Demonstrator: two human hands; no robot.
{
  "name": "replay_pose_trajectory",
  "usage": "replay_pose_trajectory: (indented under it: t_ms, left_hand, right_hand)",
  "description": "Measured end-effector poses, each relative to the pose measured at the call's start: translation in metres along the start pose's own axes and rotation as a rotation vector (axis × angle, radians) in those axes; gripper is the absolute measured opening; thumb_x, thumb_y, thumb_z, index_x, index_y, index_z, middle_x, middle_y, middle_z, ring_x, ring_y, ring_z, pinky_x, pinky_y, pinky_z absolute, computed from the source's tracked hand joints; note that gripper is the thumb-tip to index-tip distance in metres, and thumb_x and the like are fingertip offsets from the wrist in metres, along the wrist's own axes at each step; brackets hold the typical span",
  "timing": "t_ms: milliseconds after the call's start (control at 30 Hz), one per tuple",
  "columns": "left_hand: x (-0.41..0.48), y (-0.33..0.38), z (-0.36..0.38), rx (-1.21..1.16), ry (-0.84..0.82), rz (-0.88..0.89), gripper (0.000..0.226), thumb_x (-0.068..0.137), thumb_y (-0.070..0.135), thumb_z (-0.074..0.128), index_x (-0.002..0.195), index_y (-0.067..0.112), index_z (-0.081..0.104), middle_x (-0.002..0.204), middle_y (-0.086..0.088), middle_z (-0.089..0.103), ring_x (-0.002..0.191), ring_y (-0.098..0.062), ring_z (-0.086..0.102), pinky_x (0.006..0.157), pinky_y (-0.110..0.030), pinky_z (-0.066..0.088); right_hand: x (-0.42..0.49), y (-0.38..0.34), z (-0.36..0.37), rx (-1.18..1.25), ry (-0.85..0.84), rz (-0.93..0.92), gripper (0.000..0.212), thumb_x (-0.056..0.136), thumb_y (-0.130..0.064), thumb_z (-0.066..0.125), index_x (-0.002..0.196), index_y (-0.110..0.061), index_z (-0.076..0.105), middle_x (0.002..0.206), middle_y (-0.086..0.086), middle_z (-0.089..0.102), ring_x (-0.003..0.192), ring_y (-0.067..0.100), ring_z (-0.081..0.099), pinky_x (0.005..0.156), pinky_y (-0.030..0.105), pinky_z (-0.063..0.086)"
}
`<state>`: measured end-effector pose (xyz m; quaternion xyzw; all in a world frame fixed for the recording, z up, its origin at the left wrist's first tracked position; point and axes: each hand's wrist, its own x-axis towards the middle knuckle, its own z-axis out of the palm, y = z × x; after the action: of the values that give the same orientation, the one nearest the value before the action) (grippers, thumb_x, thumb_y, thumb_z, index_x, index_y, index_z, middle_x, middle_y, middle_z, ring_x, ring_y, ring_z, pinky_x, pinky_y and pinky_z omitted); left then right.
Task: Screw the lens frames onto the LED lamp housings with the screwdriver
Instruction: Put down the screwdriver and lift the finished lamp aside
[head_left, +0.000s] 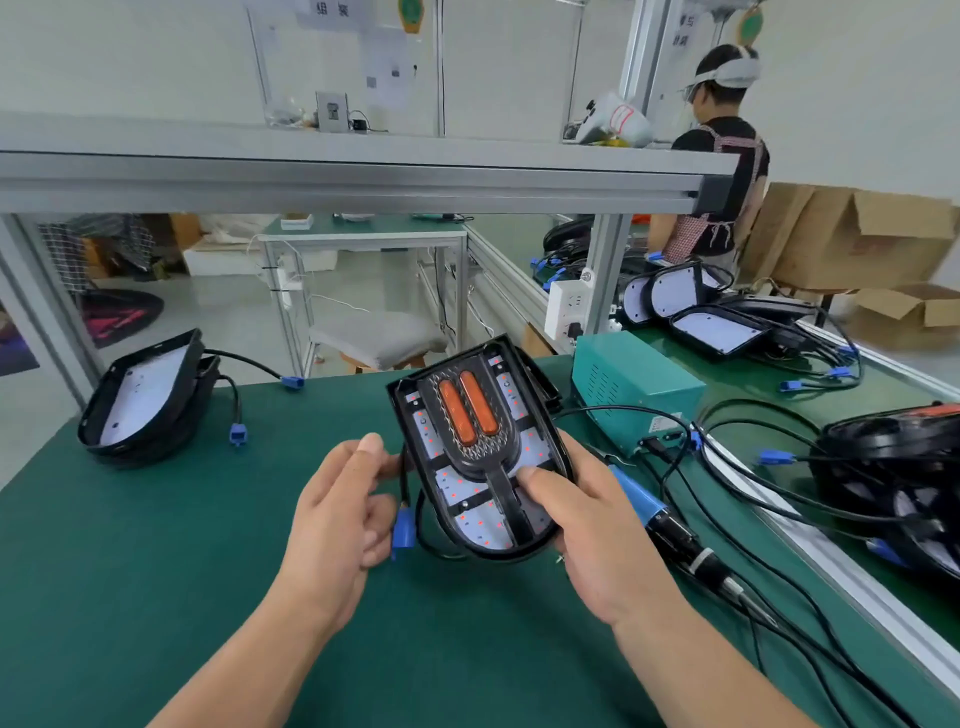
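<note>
A black LED lamp housing (480, 514) is held tilted above the green mat, with a black lens frame (470, 415) carrying two orange lenses lying in it. My right hand (592, 530) grips the housing's right edge, thumb pressing on the frame's stem. My left hand (337, 514) is at the housing's left edge, fingers curled by its black cable, beside the blue connector (402, 527). The blue-and-black electric screwdriver (670, 530) lies on the mat to the right of my right hand, untouched.
A stack of housings (145, 400) with cables sits at the far left of the mat. A teal power box (631, 384) stands behind right, with many black cables around it. More housings (711, 322) and a black pile (893, 467) lie right. A person stands at the back right.
</note>
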<state>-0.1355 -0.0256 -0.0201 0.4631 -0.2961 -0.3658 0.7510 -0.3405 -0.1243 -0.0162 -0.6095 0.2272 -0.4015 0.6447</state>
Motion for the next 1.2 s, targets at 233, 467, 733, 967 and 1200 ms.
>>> replay_pose_trajectory:
  t_ms: [233, 467, 733, 967, 1200]
  left_hand:
    - [0.006, -0.013, -0.011, 0.169, -0.073, -0.015, 0.05, 0.097, 0.048, 0.056, 0.099, 0.001, 0.043, 0.113, -0.02, 0.077, 0.041, -0.014, 0.02, 0.039, -0.017, 0.022]
    - [0.015, -0.025, -0.019, 0.209, -0.087, -0.017, 0.025, 0.11, 0.022, 0.051, 0.09, 0.009, 0.061, 0.092, -0.025, 0.069, 0.043, -0.015, 0.024, 0.044, -0.017, 0.025]
    - [0.03, -0.031, -0.025, 0.137, -0.031, -0.165, 0.029, 0.102, -0.009, 0.042, 0.116, 0.003, 0.065, 0.091, -0.016, 0.068, 0.061, -0.017, 0.055, 0.046, -0.025, 0.044]
    - [0.05, -0.029, -0.028, 0.115, -0.007, -0.346, 0.045, 0.104, -0.023, 0.025, 0.103, 0.004, 0.061, 0.102, -0.019, 0.061, 0.066, -0.019, 0.071, 0.053, -0.017, 0.059]
    - [0.038, -0.015, -0.014, -0.042, 0.004, -0.384, 0.033, 0.106, -0.015, 0.024, 0.101, -0.006, 0.056, 0.084, -0.028, 0.074, 0.064, -0.024, 0.078, 0.058, -0.03, 0.064]
  right_hand:
    - [0.002, -0.039, -0.022, 0.147, 0.201, -0.247, 0.038, 0.092, -0.018, 0.065, 0.129, -0.017, 0.074, 0.125, 0.009, 0.077, 0.112, 0.026, 0.074, 0.092, 0.041, 0.06]
    - [-0.012, -0.096, -0.071, 0.257, 0.421, -0.455, 0.032, 0.091, -0.011, 0.065, 0.119, -0.016, 0.079, 0.111, 0.004, 0.079, 0.097, 0.02, 0.075, 0.081, 0.032, 0.06]
    - [-0.048, -0.131, -0.16, 0.269, 0.887, -0.602, 0.031, 0.099, -0.005, 0.06, 0.126, -0.009, 0.073, 0.105, 0.003, 0.079, 0.096, 0.024, 0.077, 0.077, 0.042, 0.062]
    - [-0.085, -0.13, -0.225, 0.178, 1.186, -0.592, 0.026, 0.094, -0.009, 0.058, 0.115, -0.021, 0.068, 0.102, -0.005, 0.079, 0.096, 0.021, 0.079, 0.08, 0.049, 0.067]
    - [-0.111, -0.126, -0.258, 0.161, 1.369, -0.543, 0.021, 0.088, -0.015, 0.057, 0.105, -0.026, 0.062, 0.115, 0.006, 0.079, 0.102, 0.035, 0.078, 0.057, 0.031, 0.055]
